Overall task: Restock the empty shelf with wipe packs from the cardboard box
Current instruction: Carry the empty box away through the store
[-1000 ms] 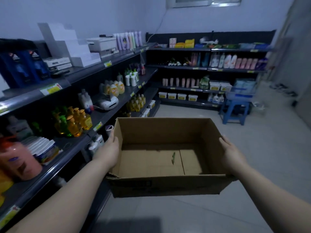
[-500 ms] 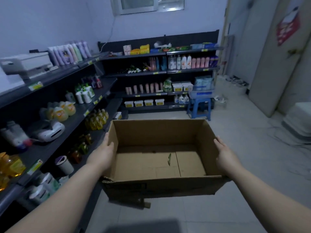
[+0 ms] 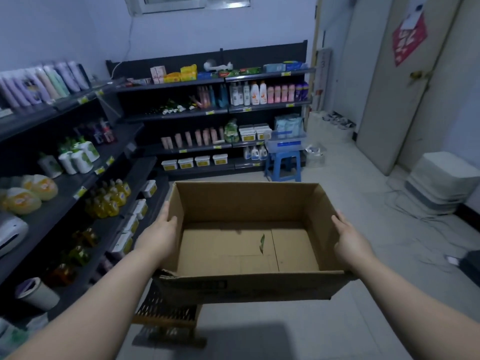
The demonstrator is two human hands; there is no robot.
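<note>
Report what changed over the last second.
The person turned right with the cardboard box: the side shelving slid toward the frame's left edge, the back shelves and blue stool shifted left, and a door came into view. Unchanged: the left hand and right hand press the box's side walls, carrying it empty.

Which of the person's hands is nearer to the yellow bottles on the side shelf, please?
Left. The left hand rests on the side of the cardboard box facing the yellow bottles; the right hand is on the opposite side, farther away.
</note>
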